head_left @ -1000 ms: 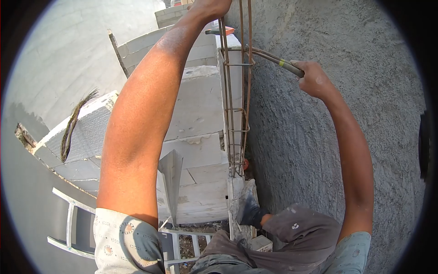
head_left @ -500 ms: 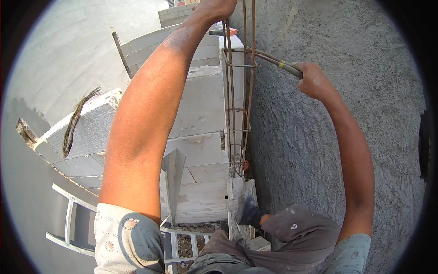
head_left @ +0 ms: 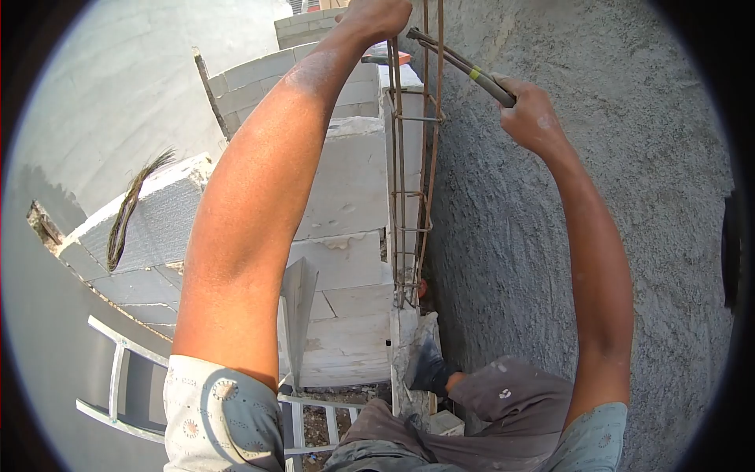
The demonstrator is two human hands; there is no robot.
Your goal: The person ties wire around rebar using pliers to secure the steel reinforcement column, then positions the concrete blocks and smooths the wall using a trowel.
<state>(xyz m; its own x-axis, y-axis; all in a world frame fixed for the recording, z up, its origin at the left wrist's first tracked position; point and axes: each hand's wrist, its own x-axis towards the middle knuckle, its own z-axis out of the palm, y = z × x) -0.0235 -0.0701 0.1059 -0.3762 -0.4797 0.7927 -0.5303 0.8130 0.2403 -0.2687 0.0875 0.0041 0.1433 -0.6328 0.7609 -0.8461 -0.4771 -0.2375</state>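
My right hand (head_left: pixel 528 114) is closed around the grey handles of a pair of long pincers (head_left: pixel 464 67). A yellow-green band marks the handles, and the dark jaws point up and left, close to the upright bars. At the top edge, my left hand (head_left: pixel 383 16) is closed at the near bars of a rusty rebar cage (head_left: pixel 399 157); its fingers are partly hidden. Thin square stirrups tie the cage's upright bars together. The cage rises from the narrow end of a pale block wall (head_left: pixel 338 185), beside a rough grey rendered wall (head_left: pixel 519 259).
A bundle of dark tie wire (head_left: pixel 130 212) hangs over a block wall on the left. A red-edged tool (head_left: pixel 403 58) lies behind the cage. Metal ladder rails (head_left: pixel 118 381) stand lower left. My shoe (head_left: pixel 429 366) rests on the wall's base.
My right hand has moved up and left with the pincers. Their jaws have come away from the stirrup and now sit higher. My left hand stays almost in place.
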